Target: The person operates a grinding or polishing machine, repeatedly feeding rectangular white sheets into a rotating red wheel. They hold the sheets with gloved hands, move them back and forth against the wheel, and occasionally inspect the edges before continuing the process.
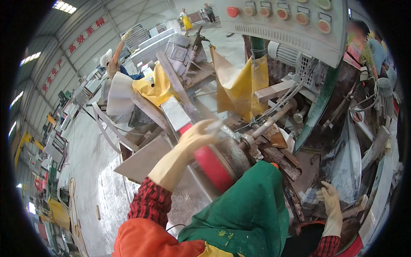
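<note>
My left hand [199,135], in a cream rubber glove, reaches over a machine part with a wide red curved band [214,167]. Its fingertips are smeared by motion, and a whitish blur beside them is too unclear to name. A rusty shaft [274,120] with a dusty grey hub runs off to the right of that hand. Just beyond the glove lies a pale rectangular slab [176,112]. My right hand [331,200], gloved alike, hangs low at the right with loosely curled fingers apart and nothing in them. Bluish-grey plastic sheeting [342,160] is close to it.
A control box [287,23] with several round buttons overhangs the far side, above a grey motor [289,55]. Yellow cloths [237,83] drape over the machine. Wooden boards [376,145] lean at the right, near another person [359,47]. A worker [115,62] stands far left.
</note>
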`<state>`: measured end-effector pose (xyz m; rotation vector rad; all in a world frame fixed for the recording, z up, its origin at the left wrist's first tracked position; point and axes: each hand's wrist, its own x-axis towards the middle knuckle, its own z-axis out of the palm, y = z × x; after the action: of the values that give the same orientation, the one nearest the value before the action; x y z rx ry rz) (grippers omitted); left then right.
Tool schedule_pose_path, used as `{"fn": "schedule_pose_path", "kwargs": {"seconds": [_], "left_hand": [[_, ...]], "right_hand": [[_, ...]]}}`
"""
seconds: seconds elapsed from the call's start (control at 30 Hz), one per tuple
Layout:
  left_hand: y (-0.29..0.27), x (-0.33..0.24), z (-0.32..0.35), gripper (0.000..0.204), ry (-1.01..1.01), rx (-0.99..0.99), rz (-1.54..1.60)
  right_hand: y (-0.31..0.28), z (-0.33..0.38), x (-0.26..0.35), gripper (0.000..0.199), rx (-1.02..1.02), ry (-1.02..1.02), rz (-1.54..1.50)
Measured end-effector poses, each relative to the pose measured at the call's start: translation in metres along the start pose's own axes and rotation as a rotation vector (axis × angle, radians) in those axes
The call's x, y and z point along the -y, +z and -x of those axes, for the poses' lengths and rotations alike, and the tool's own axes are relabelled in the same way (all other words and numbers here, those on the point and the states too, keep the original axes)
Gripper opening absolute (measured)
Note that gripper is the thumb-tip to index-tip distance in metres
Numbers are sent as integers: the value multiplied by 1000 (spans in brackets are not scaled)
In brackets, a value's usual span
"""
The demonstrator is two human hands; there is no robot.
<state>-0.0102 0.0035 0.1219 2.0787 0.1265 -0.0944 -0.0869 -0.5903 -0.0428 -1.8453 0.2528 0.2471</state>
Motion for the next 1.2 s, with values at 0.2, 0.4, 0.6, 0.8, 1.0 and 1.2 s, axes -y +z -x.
{"fn": "schedule_pose_path", "kwargs": {"seconds": [0.2,0.4,0.6,0.8,1.0,1.2], "left_hand": [[118,-79,-71,94,251,504,-195],[269,-191,-43,84,503,863,-738],[335,-149,-38,96,889,893,-498],[140,-64,-150,74,66,442,-212],[-175,46,-110,51,-139,-380,347],[-269,112,-109,39,-197,-576,517]], "right_hand": [[58,-16,45,52,18,-37,-363],[97,1,90,64,-53,21,-869],[69,-23,15,41,-273,-483,-58],[42,-10,-10,39,-371,-95,-876],[35,6,-16,49,-530,18,-785],[34,-1,-45,78,-596,58,-706]]}}
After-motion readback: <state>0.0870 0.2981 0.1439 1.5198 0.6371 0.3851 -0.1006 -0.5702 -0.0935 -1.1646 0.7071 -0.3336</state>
